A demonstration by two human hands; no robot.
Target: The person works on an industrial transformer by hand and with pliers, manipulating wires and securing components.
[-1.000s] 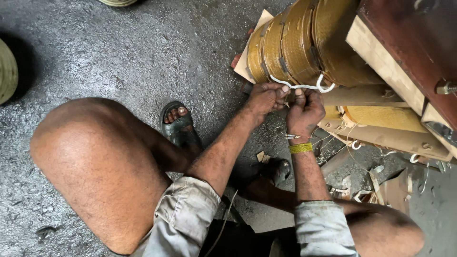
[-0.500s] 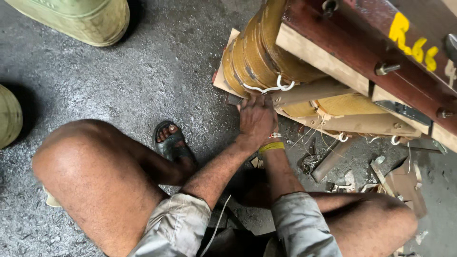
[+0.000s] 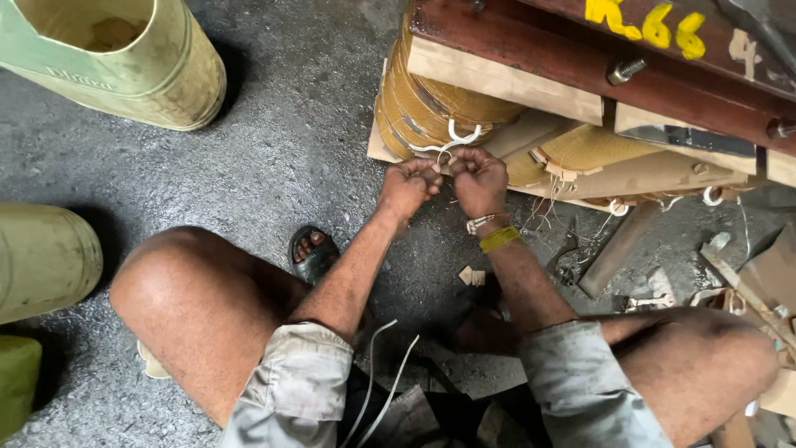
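both hands dropped a bit lower and split apart since a half second ago; then they were stacked together right at the tie, now they sit side by side just under it, and the view has shifted so the green-yellow drum [image 3: 124, 62] shows top left.

left hand [image 3: 408, 187] is a closed fist, right hand [image 3: 478, 178] also curled shut, each pinching an end of the white tape [image 3: 452, 137] that loops up onto the yellow coil [image 3: 431, 104]. exact finger grip on the strand is too small to tell.

tape knot lies just above and between the two fists, touching the coil edge, with the wooden spacer block [image 3: 506, 79] right above it.

risks, as i judge them:
- uneven pull from the two sides could let the loop slide off the coil edge
- thin tape under tension may snap or slip through the fingers
- knuckles are close to the brown steel frame [image 3: 597, 62] and its bolt [image 3: 626, 70]; a sudden release could knock them into it
- loose tape tails [image 3: 385, 377] by the knees could snag
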